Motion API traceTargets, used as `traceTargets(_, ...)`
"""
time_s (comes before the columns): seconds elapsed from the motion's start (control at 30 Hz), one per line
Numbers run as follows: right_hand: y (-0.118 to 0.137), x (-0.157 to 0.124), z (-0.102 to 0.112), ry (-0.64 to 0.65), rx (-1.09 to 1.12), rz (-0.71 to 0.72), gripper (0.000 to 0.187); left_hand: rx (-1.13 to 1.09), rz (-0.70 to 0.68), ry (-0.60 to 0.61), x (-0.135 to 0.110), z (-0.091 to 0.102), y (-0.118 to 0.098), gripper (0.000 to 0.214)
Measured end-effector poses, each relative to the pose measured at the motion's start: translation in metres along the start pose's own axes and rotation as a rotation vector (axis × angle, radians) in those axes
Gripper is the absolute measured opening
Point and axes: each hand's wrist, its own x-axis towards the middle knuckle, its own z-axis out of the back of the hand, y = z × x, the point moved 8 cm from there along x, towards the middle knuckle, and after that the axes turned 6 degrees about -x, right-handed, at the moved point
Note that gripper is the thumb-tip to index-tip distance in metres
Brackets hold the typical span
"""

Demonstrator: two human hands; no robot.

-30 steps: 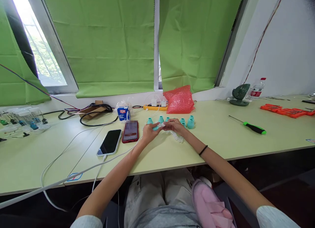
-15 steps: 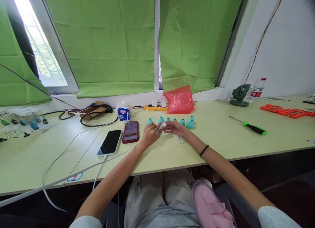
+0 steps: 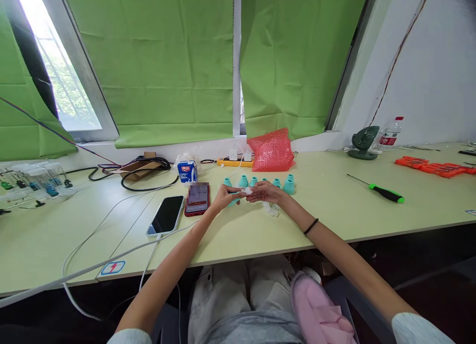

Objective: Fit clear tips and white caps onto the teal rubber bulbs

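Note:
Above the table's middle, my left hand (image 3: pixel 222 198) and my right hand (image 3: pixel 265 192) meet, fingers pinched. A small whitish, translucent plastic piece (image 3: pixel 247 190) shows between the fingertips of both. Just under my left fingers is a teal part (image 3: pixel 234 202); whether it is held or rests on the table I cannot tell. Behind the hands stand several teal bottle-shaped pieces, among them one at the left (image 3: pixel 227 182) and one at the right (image 3: pixel 289 186). Clear plastic bits (image 3: pixel 271 208) lie in a small heap below my right wrist.
Left of the hands lie a red-cased phone (image 3: pixel 197 200) and a white-edged phone (image 3: pixel 166 216) on a cable. A blue carton (image 3: pixel 187 172), power strip (image 3: pixel 226 162) and red bubble-wrap bag (image 3: pixel 273 151) line the back. A screwdriver (image 3: pixel 383 192) and fan (image 3: pixel 363 143) are at right.
My left hand has turned and drawn slightly left, its fingers now stretched toward the right hand. The whitish piece sits slightly lower, and more of the teal part shows below the left fingers.

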Motion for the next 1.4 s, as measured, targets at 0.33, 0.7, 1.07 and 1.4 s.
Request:
traceTargets(0.33, 0.009, -0.001, -0.006, 0.02, -0.104, 0.097, 0.025, -0.107, 0.082, 0.067, 0.0, 0.0, 0.001, 0.038)
traceTargets(0.7, 0.001, 0.006, 0.007, -0.142, 0.075, 0.102, 0.02, 0.172, -0.075, -0.2, -0.003, 0.001, 0.002, 0.042)
traceTargets(1.07, -0.001, 0.009, 0.006, -0.156, 0.13, 0.129, 0.013, 0.522, -0.3, -0.333, -0.016, -0.007, -0.015, 0.035)
traceTargets(1.4, 0.043, -0.009, -0.002, -0.201, -0.072, 0.423, 0.018, 0.53, -0.332, -0.373, -0.019, -0.009, -0.025, 0.028)
